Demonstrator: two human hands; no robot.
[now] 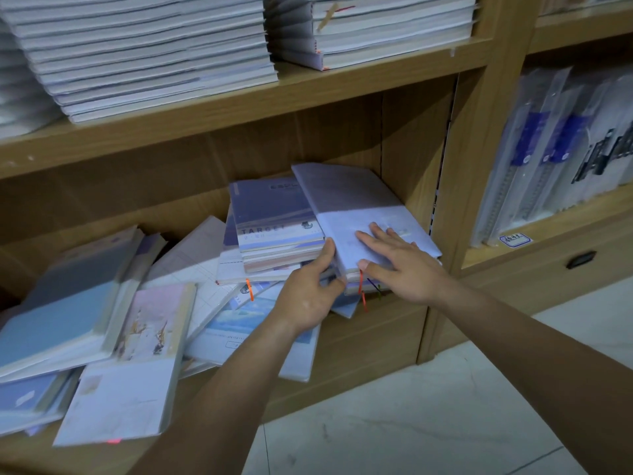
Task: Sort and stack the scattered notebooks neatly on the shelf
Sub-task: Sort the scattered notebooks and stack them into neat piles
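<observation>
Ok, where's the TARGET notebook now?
Head view: the TARGET notebook tops a small stack on the lower shelf, directly left of the pale notebook under the right hand, left hand at its near corner.

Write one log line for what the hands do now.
left hand grips pale stack side | right hand flat on top | other notebooks scattered

Wood-grain shelf [239,97]; glossy plastic-wrapped notebooks [349,200].

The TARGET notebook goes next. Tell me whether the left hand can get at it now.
Probably yes: the TARGET notebook lies uncovered atop its stack, right beside the left hand, which grips the right-hand pile by its edge. The right hand lies flat on that pile's pale notebook, aside.
</observation>
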